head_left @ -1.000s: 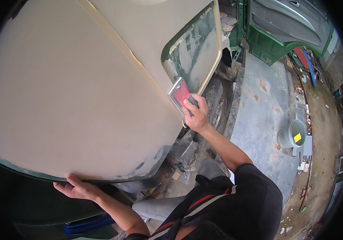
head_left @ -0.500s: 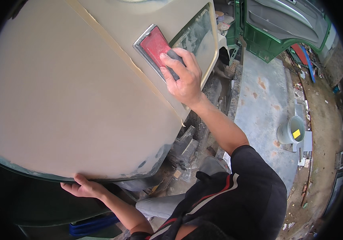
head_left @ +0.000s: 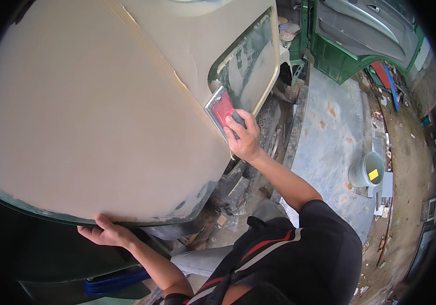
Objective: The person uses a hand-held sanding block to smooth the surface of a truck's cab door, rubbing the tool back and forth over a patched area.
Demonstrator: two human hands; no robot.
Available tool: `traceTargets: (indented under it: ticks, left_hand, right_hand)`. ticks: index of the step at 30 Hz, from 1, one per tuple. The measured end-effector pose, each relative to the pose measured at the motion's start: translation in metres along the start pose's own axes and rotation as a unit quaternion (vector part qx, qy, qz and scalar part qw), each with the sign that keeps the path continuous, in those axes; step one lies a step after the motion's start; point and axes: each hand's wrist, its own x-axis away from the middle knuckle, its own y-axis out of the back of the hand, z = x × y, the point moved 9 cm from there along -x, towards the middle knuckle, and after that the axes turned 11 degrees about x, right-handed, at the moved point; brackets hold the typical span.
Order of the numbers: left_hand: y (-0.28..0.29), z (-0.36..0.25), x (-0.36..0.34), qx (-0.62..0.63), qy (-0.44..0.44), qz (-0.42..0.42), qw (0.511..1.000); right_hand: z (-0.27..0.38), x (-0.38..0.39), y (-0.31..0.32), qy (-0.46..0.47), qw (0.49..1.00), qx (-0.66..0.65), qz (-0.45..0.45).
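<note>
My right hand (head_left: 245, 138) is wrapped round the dark grip of a red sanding block (head_left: 223, 108). The block lies tilted against the beige, dusty vehicle panel (head_left: 96, 117), close to the lower corner of a recessed window area (head_left: 243, 61) with green and pale patches. A raised tan seam (head_left: 159, 61) runs down the panel and ends near the block. At the panel's near edge, my left hand (head_left: 107, 234) grips the rim, its thumb on top and other fingers at the dark green edge. The block's sanding face is hidden against the panel.
A green door with grey lining (head_left: 360, 38) stands at the far right. Below it lies a stained metal sheet (head_left: 324, 137), with a bucket (head_left: 365, 170) holding something yellow. Black blocky parts (head_left: 235, 185) and debris lie beneath the panel's right edge.
My right hand has drawn the sanding block toward me and to the right, down along the seam, uncovering the window corner. My left hand stays on the rim.
</note>
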Motion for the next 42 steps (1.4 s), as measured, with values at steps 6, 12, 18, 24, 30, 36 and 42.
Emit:
traceTargets:
  ticks: [6,12,18,24,30,36,42]
  left_hand:
    - [0.001,0.003,0.007,-0.013,0.011,-0.005,1.0]
    - [0.004,0.004,0.005,-0.032,0.001,-0.01,0.999]
    - [0.019,0.01,0.016,-0.077,0.01,-0.048,0.996]
    - [0.013,0.013,0.066,-0.177,-0.043,-0.063,0.981]
    - [0.038,0.042,0.107,-0.167,0.004,-0.062,0.984]
    - [0.046,0.046,0.099,-0.153,-0.007,-0.045,0.987]
    - [0.027,0.047,0.12,-0.119,-0.03,-0.069,0.99]
  right_hand:
    - [0.017,-0.113,-0.004,0.04,0.999,-0.011,-0.03]
    - [-0.016,0.03,0.001,-0.004,1.0,0.01,0.019]
    - [-0.005,-0.031,-0.006,-0.006,1.0,-0.017,0.012]
    - [-0.019,0.066,-0.009,-0.007,0.999,-0.03,0.038]
    - [-0.021,0.068,-0.008,0.013,0.999,-0.027,0.037]
    - [-0.028,0.076,-0.008,0.064,0.996,-0.048,0.046]
    - [-0.035,0.075,-0.004,0.093,0.991,-0.097,-0.017]
